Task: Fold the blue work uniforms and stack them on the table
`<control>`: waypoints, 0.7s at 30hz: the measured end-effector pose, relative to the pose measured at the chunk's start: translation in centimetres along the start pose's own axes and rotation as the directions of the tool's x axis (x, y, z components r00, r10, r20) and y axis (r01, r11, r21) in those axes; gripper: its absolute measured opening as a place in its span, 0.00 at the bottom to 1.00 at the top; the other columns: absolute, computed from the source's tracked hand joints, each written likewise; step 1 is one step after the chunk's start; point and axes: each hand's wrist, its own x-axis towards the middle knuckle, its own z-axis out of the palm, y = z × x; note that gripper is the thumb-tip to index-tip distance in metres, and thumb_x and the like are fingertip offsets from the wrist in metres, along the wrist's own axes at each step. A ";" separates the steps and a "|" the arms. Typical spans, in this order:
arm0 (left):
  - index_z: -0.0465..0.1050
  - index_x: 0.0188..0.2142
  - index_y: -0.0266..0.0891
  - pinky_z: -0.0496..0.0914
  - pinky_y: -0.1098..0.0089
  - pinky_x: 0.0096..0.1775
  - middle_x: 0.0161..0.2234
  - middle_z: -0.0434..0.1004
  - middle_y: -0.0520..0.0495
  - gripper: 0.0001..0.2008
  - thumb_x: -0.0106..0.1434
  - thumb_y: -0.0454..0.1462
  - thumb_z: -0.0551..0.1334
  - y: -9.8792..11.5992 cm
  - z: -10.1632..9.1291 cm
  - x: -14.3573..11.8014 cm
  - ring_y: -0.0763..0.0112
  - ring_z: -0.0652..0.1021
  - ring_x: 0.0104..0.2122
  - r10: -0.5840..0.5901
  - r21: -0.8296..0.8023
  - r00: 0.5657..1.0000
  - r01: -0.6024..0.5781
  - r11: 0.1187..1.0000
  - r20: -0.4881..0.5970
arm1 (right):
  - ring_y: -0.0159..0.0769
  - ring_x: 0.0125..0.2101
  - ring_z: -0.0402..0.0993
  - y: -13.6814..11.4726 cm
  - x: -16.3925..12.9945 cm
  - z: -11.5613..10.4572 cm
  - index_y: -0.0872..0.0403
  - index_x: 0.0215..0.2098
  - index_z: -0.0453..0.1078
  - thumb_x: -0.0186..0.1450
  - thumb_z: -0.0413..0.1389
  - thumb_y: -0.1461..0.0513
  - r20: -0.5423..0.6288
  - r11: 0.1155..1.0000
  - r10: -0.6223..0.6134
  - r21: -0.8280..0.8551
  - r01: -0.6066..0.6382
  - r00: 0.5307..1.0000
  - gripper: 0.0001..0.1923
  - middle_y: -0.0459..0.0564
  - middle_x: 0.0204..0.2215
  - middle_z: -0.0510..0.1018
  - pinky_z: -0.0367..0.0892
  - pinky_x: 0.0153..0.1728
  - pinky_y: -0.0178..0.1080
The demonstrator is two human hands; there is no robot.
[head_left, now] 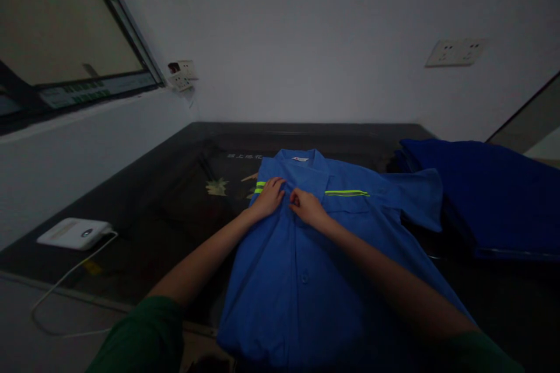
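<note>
A blue short-sleeved work shirt lies front up on a dark glossy table, its collar pointing to the wall. Yellow-green strips cross its chest, and a button shows low on the front placket. Its right-hand sleeve is spread out; the left-hand side looks folded in. My left hand rests on the upper chest beside the placket, fingers lying on the cloth. Close by, my right hand has its fingers curled and pinched at the placket below the collar. Any button between those fingertips is hidden.
Folded dark blue cloth is stacked on the right of the table. A white device with a cable lies at the left edge. Wall sockets and a window are beyond.
</note>
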 end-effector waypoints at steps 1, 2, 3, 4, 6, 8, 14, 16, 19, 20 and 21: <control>0.60 0.60 0.31 0.54 0.59 0.63 0.62 0.59 0.34 0.22 0.68 0.35 0.50 -0.4 0.1 0.9 0.59 0.59 0.63 -0.061 0.047 0.998 0.059 0.997 0.023 | 0.32 0.31 0.71 0.2 0.1 0.1 0.56 0.39 0.70 0.61 0.57 0.69 0.007 1.000 0.002 0.027 -0.002 1.000 0.08 0.46 0.30 0.75 0.61 0.33 0.33; 0.59 0.61 0.30 0.52 0.59 0.63 0.64 0.57 0.33 0.23 0.68 0.36 0.50 -0.7 0.1 1.9 0.58 0.56 0.65 -0.121 0.096 0.992 0.117 0.989 0.042 | 0.32 0.31 0.71 0.4 0.1 0.1 0.56 0.39 0.70 0.60 0.57 0.70 0.009 0.998 0.002 0.055 -0.002 1.000 0.08 0.45 0.29 0.75 0.61 0.32 0.32; 0.57 0.62 0.29 0.50 0.59 0.64 0.65 0.54 0.33 0.24 0.69 0.37 0.50 -1.1 0.2 2.9 0.57 0.54 0.65 -0.176 0.139 0.983 0.167 0.976 0.053 | 0.31 0.30 0.71 0.5 0.2 0.1 0.55 0.38 0.70 0.60 0.56 0.70 0.006 0.997 0.000 0.080 -0.001 1.000 0.08 0.45 0.29 0.75 0.61 0.32 0.32; 0.56 0.63 0.28 0.49 0.59 0.64 0.65 0.53 0.32 0.26 0.69 0.38 0.49 -1.5 0.2 3.8 0.56 0.53 0.66 -0.222 0.172 0.973 0.210 0.963 0.058 | 0.31 0.30 0.71 0.6 0.2 0.2 0.55 0.37 0.70 0.60 0.56 0.71 0.000 0.995 -0.005 0.099 0.005 1.000 0.09 0.44 0.28 0.75 0.61 0.32 0.32; 0.53 0.65 0.27 0.49 0.56 0.64 0.66 0.50 0.31 0.28 0.70 0.41 0.47 -2.3 0.2 5.6 0.54 0.52 0.66 -0.282 0.198 0.958 0.267 0.943 0.051 | 0.31 0.30 0.71 0.7 0.0 0.2 0.55 0.37 0.70 0.59 0.56 0.72 -0.022 0.993 -0.016 0.113 0.018 1.000 0.09 0.44 0.29 0.74 0.62 0.33 0.32; 0.50 0.66 0.31 0.48 0.52 0.64 0.67 0.48 0.33 0.29 0.70 0.44 0.45 -3.0 0.2 6.9 0.52 0.51 0.66 -0.320 0.202 0.947 0.306 0.930 0.038 | 0.31 0.32 0.70 0.7 -0.3 0.3 0.55 0.38 0.71 0.60 0.57 0.72 -0.057 0.996 -0.031 0.084 0.036 0.998 0.10 0.45 0.30 0.74 0.62 0.35 0.33; 0.47 0.68 0.49 0.43 0.47 0.64 0.69 0.43 0.46 0.30 0.68 0.51 0.42 -4.1 0.5 8.5 0.57 0.46 0.68 -0.430 0.217 0.903 0.420 0.881 -0.005 | 0.37 0.42 0.67 1.1 -1.0 0.2 0.55 0.39 0.70 0.61 0.60 0.66 -0.109 0.994 -0.066 -0.092 0.056 0.992 0.07 0.51 0.39 0.72 0.62 0.44 0.38; 0.46 0.68 0.50 0.43 0.47 0.64 0.69 0.43 0.46 0.30 0.68 0.51 0.42 -4.1 0.6 8.7 0.57 0.46 0.68 -0.447 0.220 0.894 0.442 0.870 -0.029 | 0.38 0.41 0.67 1.2 -1.0 0.1 0.55 0.40 0.69 0.62 0.60 0.65 -0.091 0.993 -0.058 -0.110 0.048 0.994 0.08 0.51 0.39 0.72 0.62 0.44 0.39; 0.45 0.68 0.49 0.42 0.47 0.64 0.69 0.43 0.46 0.31 0.68 0.52 0.42 -4.0 0.7 8.8 0.56 0.45 0.68 -0.456 0.221 0.889 0.453 0.864 -0.041 | 0.38 0.41 0.67 1.3 -0.9 0.1 0.56 0.41 0.68 0.62 0.60 0.65 -0.073 0.994 -0.045 -0.105 0.037 0.996 0.10 0.51 0.39 0.72 0.63 0.44 0.38; 0.45 0.68 0.49 0.42 0.47 0.64 0.69 0.43 0.46 0.31 0.67 0.52 0.42 -4.0 0.7 8.8 0.56 0.45 0.68 -0.456 0.220 0.889 0.454 0.864 -0.042 | 0.38 0.41 0.67 1.3 -0.9 0.1 0.56 0.42 0.68 0.62 0.60 0.65 -0.072 0.994 -0.046 -0.102 0.039 0.996 0.10 0.51 0.40 0.72 0.63 0.44 0.38; 0.45 0.68 0.49 0.42 0.47 0.64 0.69 0.43 0.47 0.31 0.67 0.52 0.42 -3.9 0.7 8.7 0.56 0.45 0.68 -0.456 0.219 0.889 0.453 0.864 -0.043 | 0.38 0.41 0.67 1.2 -1.0 0.1 0.56 0.42 0.68 0.62 0.59 0.65 -0.074 0.994 -0.050 -0.101 0.043 0.996 0.10 0.51 0.40 0.72 0.63 0.44 0.38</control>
